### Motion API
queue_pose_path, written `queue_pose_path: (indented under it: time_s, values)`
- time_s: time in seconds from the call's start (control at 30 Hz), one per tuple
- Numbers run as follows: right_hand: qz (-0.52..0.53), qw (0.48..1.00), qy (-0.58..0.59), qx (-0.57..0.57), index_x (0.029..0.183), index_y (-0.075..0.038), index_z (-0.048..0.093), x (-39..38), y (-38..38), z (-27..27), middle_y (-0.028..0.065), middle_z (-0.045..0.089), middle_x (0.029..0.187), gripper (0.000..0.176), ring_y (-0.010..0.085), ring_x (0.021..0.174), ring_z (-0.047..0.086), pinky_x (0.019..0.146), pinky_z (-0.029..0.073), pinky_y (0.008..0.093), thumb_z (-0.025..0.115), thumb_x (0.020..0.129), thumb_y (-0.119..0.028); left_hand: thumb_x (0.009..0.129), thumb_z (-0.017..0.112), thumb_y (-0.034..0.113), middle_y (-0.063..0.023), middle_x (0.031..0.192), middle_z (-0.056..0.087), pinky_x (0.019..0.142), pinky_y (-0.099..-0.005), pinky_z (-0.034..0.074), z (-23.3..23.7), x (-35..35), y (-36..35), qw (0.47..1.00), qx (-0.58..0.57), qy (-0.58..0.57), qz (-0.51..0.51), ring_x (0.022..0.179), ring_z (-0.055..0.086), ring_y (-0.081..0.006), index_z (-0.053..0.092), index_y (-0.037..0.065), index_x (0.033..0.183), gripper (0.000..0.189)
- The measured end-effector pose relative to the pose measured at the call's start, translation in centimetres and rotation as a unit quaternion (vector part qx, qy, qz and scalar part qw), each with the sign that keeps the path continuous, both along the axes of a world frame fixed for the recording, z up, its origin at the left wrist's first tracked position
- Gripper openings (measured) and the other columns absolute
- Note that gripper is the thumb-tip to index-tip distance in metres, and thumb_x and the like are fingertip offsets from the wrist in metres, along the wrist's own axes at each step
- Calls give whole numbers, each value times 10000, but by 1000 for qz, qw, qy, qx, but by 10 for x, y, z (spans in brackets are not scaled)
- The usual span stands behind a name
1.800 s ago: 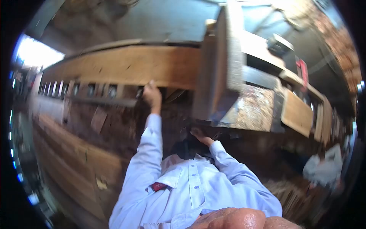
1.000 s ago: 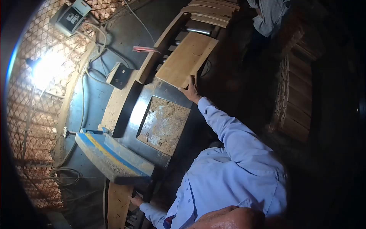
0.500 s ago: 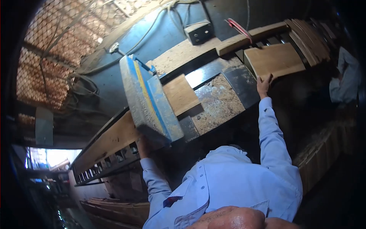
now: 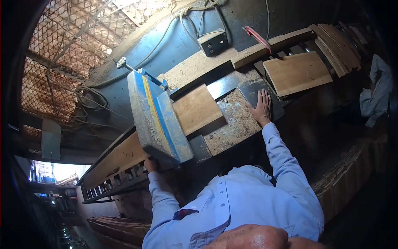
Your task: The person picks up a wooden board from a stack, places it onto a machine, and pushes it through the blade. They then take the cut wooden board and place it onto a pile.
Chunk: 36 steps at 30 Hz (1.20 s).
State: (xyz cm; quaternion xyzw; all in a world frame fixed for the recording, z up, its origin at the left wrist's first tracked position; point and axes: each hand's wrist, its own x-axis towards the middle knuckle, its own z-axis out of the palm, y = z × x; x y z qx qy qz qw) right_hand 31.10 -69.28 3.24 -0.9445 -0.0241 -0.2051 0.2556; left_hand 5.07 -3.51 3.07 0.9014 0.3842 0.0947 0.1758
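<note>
A long wooden board [image 4: 120, 155] lies on the rollers left of a blue, dust-covered planer hood [image 4: 159, 120]. My left hand [image 4: 151, 164] grips the board's near edge close to the hood, its fingers partly in shadow. On the hood's other side a wooden board end [image 4: 199, 110] sticks out over the machine bed; the hood hides what lies between. My right hand [image 4: 262, 107] rests with fingers stretched on the dark rim of the sawdust-strewn bed [image 4: 236, 124], holding nothing. Just right of it lies a separate short board [image 4: 297, 74].
A red-handled tool [image 4: 258, 38] stands behind the short board. Thin wooden strips [image 4: 336, 47] are stacked at the far right. A switch box [image 4: 213, 42] and loose cables [image 4: 93, 97] are at the back. Another person's sleeve [image 4: 373, 93] shows at the right edge.
My right hand has let go of the short board and moved left onto the machine bed. The board end sticks out slightly farther from the hood. My left hand stays at the long board's edge.
</note>
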Motion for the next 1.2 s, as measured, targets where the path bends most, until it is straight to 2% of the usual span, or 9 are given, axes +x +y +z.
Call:
queue_pose_path:
  time_s: [0.03, 0.1, 0.53, 0.6, 0.83, 0.9, 1.0, 1.13, 1.2]
  values:
    - [-4, 1000, 4, -2, 1473, -1, 327, 0, 1, -1, 236, 300, 1540, 875, 369, 1451, 240, 1197, 144, 503, 611, 876, -574, 947, 567, 265, -234, 1037, 677, 831, -416, 501, 13, 3, -20, 1000, 0, 3, 4, 1003, 648, -322, 644, -31, 1081, 333]
    - [0, 1000, 6, -5, 1471, 3, 328, 1, 0, -3, 235, 310, 1536, 879, 364, 1453, 239, 1198, 142, 503, 586, 883, -597, 945, 522, 193, -270, 1028, 676, 827, -445, 507, 33, 9, -55, 981, -26, -89, -169, 965, 653, -390, 634, 1, 1145, 300]
    - [-33, 998, 53, -11, 1452, -3, 367, 5, 11, 2, 206, 326, 1540, 935, 328, 1467, 225, 1210, 78, 506, 500, 867, -720, 971, 464, 134, -277, 1004, 676, 816, -457, 510, 11, 7, -26, 959, 74, -183, -205, 924, 646, -434, 600, -13, 1202, 306]
    - [-50, 997, 48, -22, 1455, -9, 368, 6, 18, 2, 198, 324, 1543, 955, 325, 1470, 219, 1212, 66, 504, 496, 854, -741, 983, 453, 126, -283, 980, 678, 797, -467, 508, 45, 4, -38, 998, 65, 9, 7, 891, 655, -438, 579, -24, 1222, 309]
    - [-63, 995, 71, -35, 1458, -35, 376, 9, 26, 8, 163, 326, 1554, 988, 286, 1480, 210, 1217, 55, 491, 503, 820, -778, 1031, 374, 215, -316, 833, 640, 697, -497, 459, -30, 2, 16, 973, -106, -206, -14, 842, 618, -470, 610, -34, 1070, 345]
    - [-62, 995, 66, -43, 1459, -38, 376, 13, 28, 5, 157, 329, 1554, 981, 276, 1480, 215, 1218, 59, 487, 508, 822, -772, 1014, 409, 190, -302, 791, 621, 660, -505, 451, -22, 2, 5, 985, 40, -145, -79, 793, 612, -470, 615, -35, 1039, 306]
    - [-72, 995, 68, -20, 1452, -41, 382, 14, 27, 0, 146, 350, 1544, 931, 267, 1469, 247, 1217, 81, 479, 541, 837, -721, 988, 439, 138, -281, 759, 607, 633, -501, 446, 27, 11, -45, 980, 69, -166, -88, 750, 608, -459, 612, -22, 1057, 246]
    - [-84, 995, 51, -4, 1449, -33, 377, 17, 29, -3, 160, 353, 1539, 857, 290, 1451, 282, 1212, 113, 476, 557, 869, -639, 952, 482, 98, -270, 766, 612, 623, -498, 454, -22, 6, -7, 975, 92, -163, -117, 728, 612, -447, 614, -3, 1088, 215]
    - [-86, 995, 42, -2, 1447, -28, 375, 16, 30, -2, 167, 358, 1535, 838, 299, 1449, 282, 1210, 125, 471, 565, 877, -611, 898, 696, 220, -234, 917, 678, 695, -445, 511, -35, 9, -1, 946, -162, -276, -54, 822, 673, -367, 606, -41, 1184, 397]
